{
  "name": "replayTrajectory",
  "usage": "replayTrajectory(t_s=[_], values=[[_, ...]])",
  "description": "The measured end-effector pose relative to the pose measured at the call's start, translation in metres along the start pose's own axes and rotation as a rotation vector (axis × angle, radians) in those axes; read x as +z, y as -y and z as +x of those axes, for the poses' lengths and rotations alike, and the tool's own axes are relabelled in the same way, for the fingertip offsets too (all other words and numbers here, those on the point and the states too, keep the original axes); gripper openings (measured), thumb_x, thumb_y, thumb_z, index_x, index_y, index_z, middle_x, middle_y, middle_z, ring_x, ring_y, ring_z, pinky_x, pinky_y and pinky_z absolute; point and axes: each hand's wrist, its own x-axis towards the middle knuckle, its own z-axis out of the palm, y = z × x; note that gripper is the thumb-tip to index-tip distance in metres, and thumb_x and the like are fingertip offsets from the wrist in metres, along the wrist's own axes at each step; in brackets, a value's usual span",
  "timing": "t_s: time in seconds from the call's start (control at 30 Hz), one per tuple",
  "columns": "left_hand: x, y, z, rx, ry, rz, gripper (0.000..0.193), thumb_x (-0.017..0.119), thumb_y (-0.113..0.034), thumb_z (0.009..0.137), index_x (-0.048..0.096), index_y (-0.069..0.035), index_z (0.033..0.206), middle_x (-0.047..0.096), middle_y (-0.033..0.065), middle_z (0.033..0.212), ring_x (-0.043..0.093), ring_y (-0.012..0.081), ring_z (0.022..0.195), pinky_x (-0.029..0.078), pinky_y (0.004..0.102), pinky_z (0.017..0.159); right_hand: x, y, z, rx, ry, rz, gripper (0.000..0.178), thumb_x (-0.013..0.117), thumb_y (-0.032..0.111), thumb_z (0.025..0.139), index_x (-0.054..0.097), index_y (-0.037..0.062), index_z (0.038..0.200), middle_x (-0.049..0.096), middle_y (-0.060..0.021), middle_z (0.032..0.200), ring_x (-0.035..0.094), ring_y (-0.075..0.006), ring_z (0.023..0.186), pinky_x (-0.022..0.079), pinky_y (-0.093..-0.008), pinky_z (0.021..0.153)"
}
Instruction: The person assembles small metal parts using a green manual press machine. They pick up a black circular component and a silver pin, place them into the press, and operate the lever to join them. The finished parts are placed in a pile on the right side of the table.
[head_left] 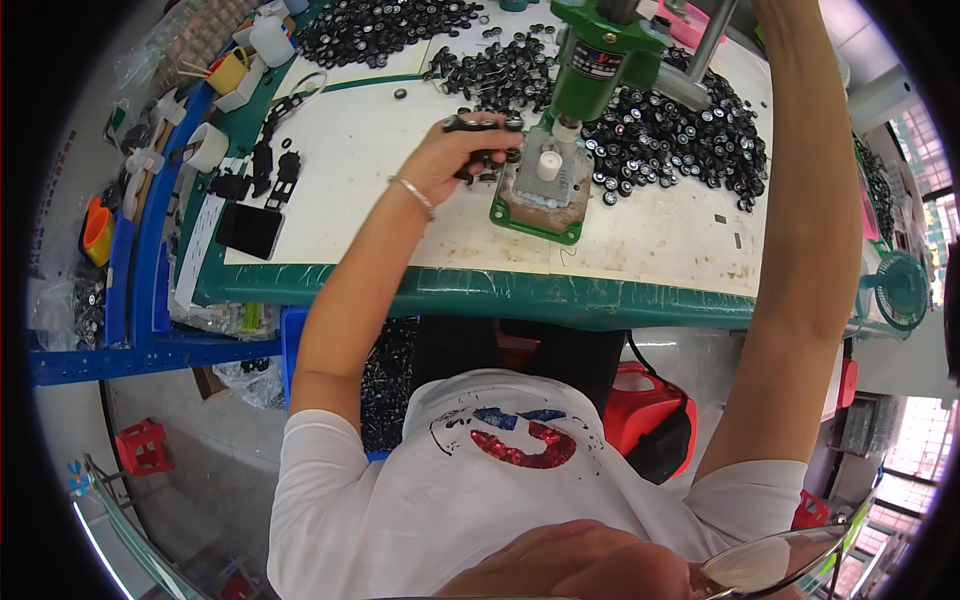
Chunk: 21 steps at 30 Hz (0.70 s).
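Observation:
My left hand [447, 160] is closed around a small black wheeled chassis [480, 124], its fingers at the left side of a green hand press [590, 75]. Small black wheels show at the chassis's right end, close to the press's base plate [540, 190]. On that plate stands a short white round post [550, 165], under the press's ram. My right forearm [812, 170] reaches up along the right side past the press's grey lever [700, 75]. The right hand itself lies beyond the upper edge of the picture.
Heaps of small black wheels [680, 145] lie right of and behind the press. Black chassis pieces [285, 175] and a dark phone-like slab [250, 230] rest at the left. A blue rack [150, 270] with bins borders the table's left; a red stool [145, 447] stands on the floor.

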Motion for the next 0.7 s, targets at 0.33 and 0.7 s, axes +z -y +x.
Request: replayTrajectory(t_s=[0.33,0.7], values=[[-0.149,-0.046,-0.167,-0.293,0.171,0.852,0.036,0.078,-0.007,0.063,0.066,-0.005,0.097,0.067,0.0017,0.089,0.060,0.0102,0.080,0.048,0.0247,0.074,-0.026,-0.007,-0.082,-0.020,-0.011,-0.090,0.031,0.057,0.032,0.093,0.060,0.0060,0.108,0.061,-0.0047,0.095,0.057,-0.0125,0.076,0.047,-0.0238,0.063],[-0.154,-0.021,-0.195,-0.304,-0.096,1.039,0.038,0.074,-0.014,0.075,0.064,-0.002,0.109,0.068,0.0062,0.095,0.062,0.0121,0.089,0.047,0.0281,0.082,-0.102,-0.057,-0.202,0.366,0.178,-0.713,0.023,0.061,0.026,0.089,0.069,0.0075,0.101,0.066,-0.0013,0.090,0.059,-0.0083,0.067,0.047,-0.0230,0.059]])
